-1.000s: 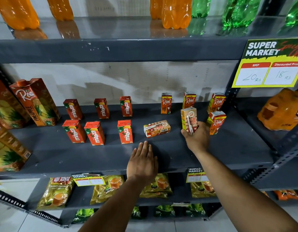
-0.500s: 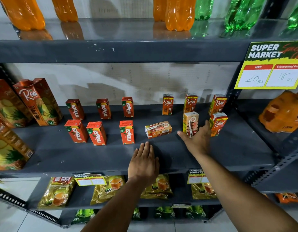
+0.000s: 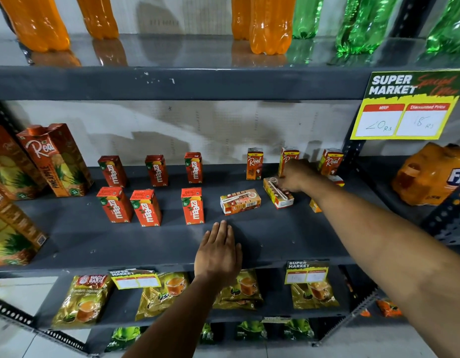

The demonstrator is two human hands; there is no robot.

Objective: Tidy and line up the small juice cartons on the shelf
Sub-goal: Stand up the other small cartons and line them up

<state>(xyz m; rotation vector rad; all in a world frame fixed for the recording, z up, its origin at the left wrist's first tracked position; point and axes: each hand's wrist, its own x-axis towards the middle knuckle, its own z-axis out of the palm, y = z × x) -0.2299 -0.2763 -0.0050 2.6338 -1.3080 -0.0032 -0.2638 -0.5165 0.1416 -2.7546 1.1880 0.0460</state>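
Note:
Small red Maaza cartons (image 3: 145, 208) stand in two rows of three on the left half of the grey shelf (image 3: 275, 236). Small Real cartons (image 3: 254, 164) stand along the back right. One Real carton (image 3: 240, 201) lies flat on its side, straw up. Right of it a second Real carton (image 3: 279, 195) lies tipped with its top towards the back, and my right hand (image 3: 297, 175) curls over its far end. My forearm hides most of another front carton (image 3: 314, 205). My left hand (image 3: 218, 251) rests flat on the shelf's front, holding nothing.
Tall Real pineapple cartons (image 3: 56, 158) fill the shelf's left end. Orange and green bottles (image 3: 270, 24) stand on the shelf above. A yellow price sign (image 3: 404, 109) hangs at the right post, with an orange wrapped pack (image 3: 430, 174) beyond. Tea packets (image 3: 82, 298) lie below.
The carton that my right hand set upright now lies tipped backwards. My right hand has moved forward and up over its far end. My left hand has stayed flat in place.

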